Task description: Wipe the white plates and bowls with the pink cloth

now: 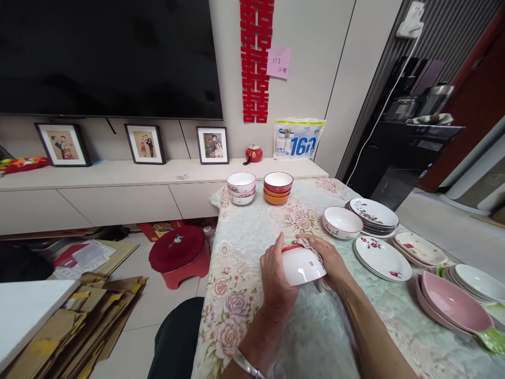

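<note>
A white bowl (pixel 302 267) with a red rim is tilted on its side above the table. My left hand (pixel 276 276) is closed around its left side, thumb up near the rim. With my right hand (pixel 327 260) I grip a pale pinkish cloth (pixel 323 285), pressed to the bowl's right side and rim. Part of the cloth is hidden behind the bowl and fingers. Just beyond my right hand stands another white bowl (pixel 342 223), upright. Farther off are a stack of white bowls (pixel 241 189) and a stack of red and orange bowls (pixel 278 189).
To the right lie white flowered plates (pixel 381 258), dark-patterned plates (pixel 374 213), rectangular dishes (pixel 420 248) and pink dishes (pixel 453 302). A flowered tablecloth (pixel 232 295) covers the table. Left of it stand a red stool (pixel 179 258) and flattened cardboard (pixel 90 321).
</note>
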